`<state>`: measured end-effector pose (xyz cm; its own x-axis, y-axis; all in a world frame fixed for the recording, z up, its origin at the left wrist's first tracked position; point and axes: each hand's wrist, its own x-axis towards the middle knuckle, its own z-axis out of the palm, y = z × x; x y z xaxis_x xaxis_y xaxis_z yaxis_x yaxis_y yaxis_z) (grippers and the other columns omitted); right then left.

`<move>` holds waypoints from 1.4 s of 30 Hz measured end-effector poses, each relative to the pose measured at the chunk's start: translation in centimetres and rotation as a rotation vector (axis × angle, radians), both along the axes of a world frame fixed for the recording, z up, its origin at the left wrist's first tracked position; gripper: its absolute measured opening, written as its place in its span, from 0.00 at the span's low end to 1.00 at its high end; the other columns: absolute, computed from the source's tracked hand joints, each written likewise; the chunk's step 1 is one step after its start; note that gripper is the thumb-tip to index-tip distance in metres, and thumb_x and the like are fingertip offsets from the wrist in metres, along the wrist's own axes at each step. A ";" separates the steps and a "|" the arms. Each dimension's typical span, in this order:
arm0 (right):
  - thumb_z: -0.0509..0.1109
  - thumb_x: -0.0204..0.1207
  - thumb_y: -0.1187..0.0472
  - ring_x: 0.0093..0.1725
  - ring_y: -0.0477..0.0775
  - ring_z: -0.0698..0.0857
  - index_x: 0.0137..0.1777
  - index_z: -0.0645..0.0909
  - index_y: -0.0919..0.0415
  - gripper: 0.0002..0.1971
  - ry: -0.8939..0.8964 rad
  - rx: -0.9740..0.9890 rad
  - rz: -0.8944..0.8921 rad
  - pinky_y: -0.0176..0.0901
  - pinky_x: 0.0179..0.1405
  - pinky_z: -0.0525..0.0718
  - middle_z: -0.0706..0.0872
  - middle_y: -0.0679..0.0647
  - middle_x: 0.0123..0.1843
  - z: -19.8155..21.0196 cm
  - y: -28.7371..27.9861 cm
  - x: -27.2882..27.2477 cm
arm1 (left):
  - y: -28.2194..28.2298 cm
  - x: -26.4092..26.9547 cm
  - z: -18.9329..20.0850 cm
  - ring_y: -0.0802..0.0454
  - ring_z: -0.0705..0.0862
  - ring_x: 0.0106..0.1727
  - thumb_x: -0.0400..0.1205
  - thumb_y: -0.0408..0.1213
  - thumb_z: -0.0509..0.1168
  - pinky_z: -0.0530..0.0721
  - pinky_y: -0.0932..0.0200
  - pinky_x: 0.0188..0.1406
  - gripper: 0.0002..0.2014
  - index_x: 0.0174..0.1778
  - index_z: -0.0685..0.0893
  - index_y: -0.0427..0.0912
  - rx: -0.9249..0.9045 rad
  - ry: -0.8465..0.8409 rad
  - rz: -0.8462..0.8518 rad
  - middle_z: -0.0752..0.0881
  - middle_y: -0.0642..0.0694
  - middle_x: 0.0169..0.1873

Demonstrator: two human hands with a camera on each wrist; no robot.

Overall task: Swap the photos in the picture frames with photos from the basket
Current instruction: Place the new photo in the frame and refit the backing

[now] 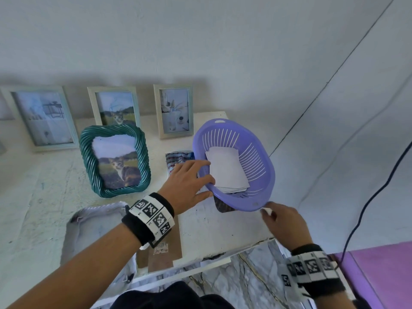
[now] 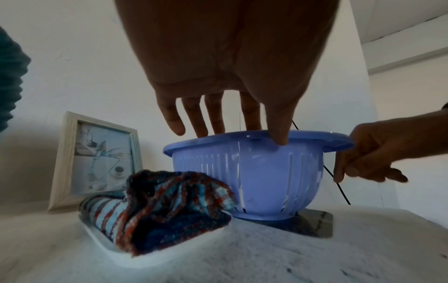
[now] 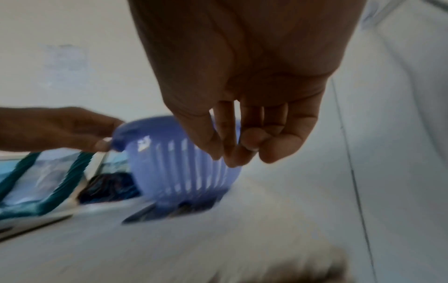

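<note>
1. Photos (image 1: pixel 227 168) sit in one small stack inside the purple basket (image 1: pixel 259 175), blank white side up; can't really count the sheets.
2. Basket sits at the right end of the white surface (image 1: pixel 40 197), tilted, with its base on a dark flat thing (image 1: pixel 224 207).
3. Left hand (image 1: pixel 189 186) is on the basket's near-left rim, fingers (image 2: pixel 278 134) nearly straight and draped over the edge, not gripping anything.
4. Right hand (image 1: pixel 285 221) pinches the rim at the front-right corner, thumb on top, fingers (image 2: pixel 339 166) under.
5. Four picture frames: three pale ones (image 1: pixel 42 117) (image 1: pixel 114 107) (image 1: pixel 174 110) leaning on the wall, one twisted green one (image 1: pixel 114 161) in front with a cat photo.
6. One striped cloth (image 2: pixel 157 206) lies just left of the basket.
</note>
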<state>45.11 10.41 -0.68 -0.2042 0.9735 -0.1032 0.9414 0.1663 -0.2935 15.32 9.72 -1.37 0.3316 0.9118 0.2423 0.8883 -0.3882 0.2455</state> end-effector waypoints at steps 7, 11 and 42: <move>0.66 0.79 0.56 0.35 0.58 0.82 0.46 0.85 0.55 0.07 -0.053 0.249 0.166 0.47 0.38 0.82 0.85 0.52 0.36 8.6 7.1 -2.1 | -1.3 0.5 -0.7 0.39 0.72 0.73 0.80 0.65 0.53 0.76 0.39 0.68 0.27 0.69 0.78 0.54 -0.130 -0.188 0.148 0.70 0.44 0.76; 0.67 0.78 0.54 0.44 0.59 0.82 0.49 0.84 0.56 0.08 -0.128 0.190 0.405 0.46 0.43 0.78 0.83 0.53 0.42 10.0 12.4 -9.5 | -1.6 0.8 -1.0 0.38 0.72 0.74 0.80 0.64 0.52 0.77 0.37 0.68 0.27 0.70 0.77 0.54 -0.167 -0.230 0.177 0.68 0.44 0.78; 0.64 0.78 0.66 0.40 0.51 0.80 0.55 0.79 0.52 0.10 0.410 0.158 0.519 0.36 0.40 0.75 0.83 0.51 0.40 17.3 7.2 -15.0 | -5.8 -4.8 7.4 0.64 0.86 0.54 0.84 0.44 0.68 0.80 0.73 0.52 0.12 0.62 0.84 0.49 -0.017 -0.858 0.299 0.87 0.56 0.55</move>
